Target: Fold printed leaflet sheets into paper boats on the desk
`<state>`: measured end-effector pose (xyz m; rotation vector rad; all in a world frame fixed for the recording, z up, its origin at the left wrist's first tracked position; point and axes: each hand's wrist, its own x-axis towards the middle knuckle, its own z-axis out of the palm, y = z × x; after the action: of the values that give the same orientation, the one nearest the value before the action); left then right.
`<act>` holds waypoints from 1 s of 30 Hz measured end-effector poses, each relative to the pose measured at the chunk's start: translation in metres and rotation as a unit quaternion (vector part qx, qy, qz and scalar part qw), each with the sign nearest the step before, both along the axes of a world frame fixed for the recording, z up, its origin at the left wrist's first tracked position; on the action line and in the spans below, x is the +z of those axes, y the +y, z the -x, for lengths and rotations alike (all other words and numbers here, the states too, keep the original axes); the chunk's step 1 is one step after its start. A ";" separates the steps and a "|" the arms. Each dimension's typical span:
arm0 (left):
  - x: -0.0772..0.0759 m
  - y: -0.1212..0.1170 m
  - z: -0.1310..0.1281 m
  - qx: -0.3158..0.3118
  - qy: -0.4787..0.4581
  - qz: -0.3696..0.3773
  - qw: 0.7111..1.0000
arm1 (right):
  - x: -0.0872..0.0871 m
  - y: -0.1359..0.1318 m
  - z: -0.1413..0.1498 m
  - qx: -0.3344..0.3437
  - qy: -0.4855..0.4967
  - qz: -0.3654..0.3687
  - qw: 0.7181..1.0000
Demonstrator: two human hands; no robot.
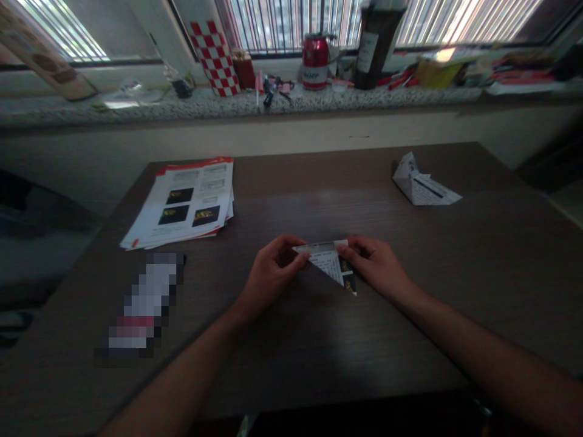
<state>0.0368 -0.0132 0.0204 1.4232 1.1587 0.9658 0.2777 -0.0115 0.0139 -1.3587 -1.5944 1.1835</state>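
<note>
A small printed sheet of paper folded into a triangle (328, 260) is held up between both hands over the dark table. My left hand (277, 262) pinches its left corner between thumb and fingers. At the upper right corner, my right hand (374, 260) grips the same paper, thumb on the near face. One point of the triangle hangs down toward me, showing dark pictures beside lines of text. Farther back on the right stands a folded paper figure (421, 184) made from similar printed paper.
A stack of printed sheets (194, 197) lies at the table's back left, with a blurred-out phone-shaped object (143, 306) nearer me. Along the granite windowsill (204, 110) stand a red-and-white checkered container (215, 59), a red can (315, 62), a dark bottle (377, 45) and small clutter.
</note>
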 end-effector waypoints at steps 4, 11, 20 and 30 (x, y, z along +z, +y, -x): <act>-0.002 0.001 0.000 -0.042 -0.007 0.017 0.999 | 0.002 0.001 0.000 -0.001 -0.016 -0.009 1.000; -0.001 0.000 -0.002 -0.038 0.003 0.022 0.999 | -0.001 -0.001 0.001 0.001 -0.001 -0.003 1.000; -0.003 -0.003 -0.004 -0.056 -0.027 0.017 0.998 | -0.003 0.000 0.000 0.006 0.003 -0.001 1.000; -0.002 -0.004 -0.003 -0.049 0.002 0.042 0.998 | 0.000 -0.001 0.002 0.010 -0.027 -0.011 1.000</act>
<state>0.0402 -0.0173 0.0181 1.4019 1.1082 0.8373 0.2753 -0.0124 0.0137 -1.3747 -1.6572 1.1474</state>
